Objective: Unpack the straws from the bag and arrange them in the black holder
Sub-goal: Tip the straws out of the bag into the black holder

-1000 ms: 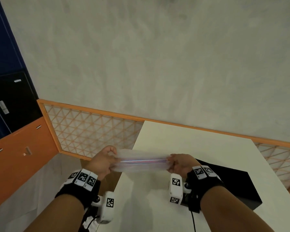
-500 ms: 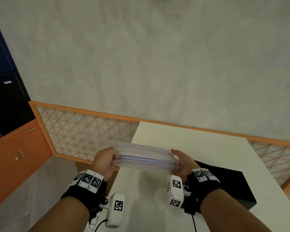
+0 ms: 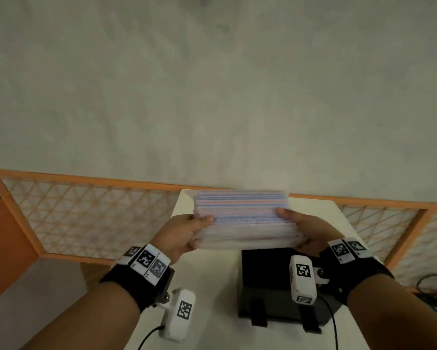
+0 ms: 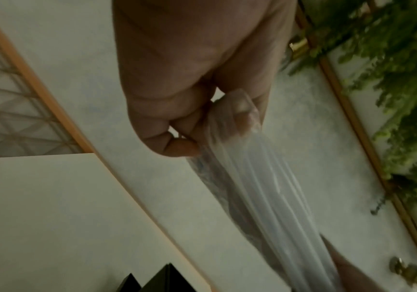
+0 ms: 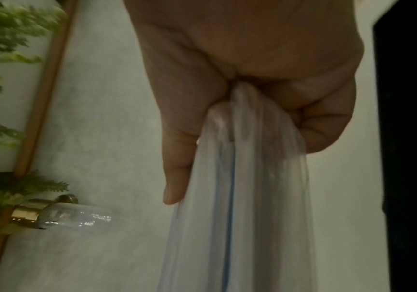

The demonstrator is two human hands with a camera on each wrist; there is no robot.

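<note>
A clear plastic bag of pastel straws (image 3: 245, 218) is held level in the air above the white table (image 3: 212, 286), blurred by motion. My left hand (image 3: 187, 229) grips its left end and my right hand (image 3: 303, 227) grips its right end. In the left wrist view the left hand (image 4: 190, 126) pinches bunched bag plastic (image 4: 260, 189). The right wrist view has the right hand (image 5: 250, 110) curled round the gathered bag (image 5: 242, 207). The black holder (image 3: 268, 276) stands on the table just below the bag, partly hidden by my right wrist.
An orange-framed lattice screen (image 3: 91, 218) runs behind the table on both sides. Cables (image 3: 434, 286) lie at the far right. Green foliage (image 4: 402, 79) and a brass fitting (image 5: 39, 213) are seen on the wall in the wrist views.
Both hands have carried the bag up and to the right, over the black holder. The head view has swung right and down, so the holder now sits nearer the middle.
</note>
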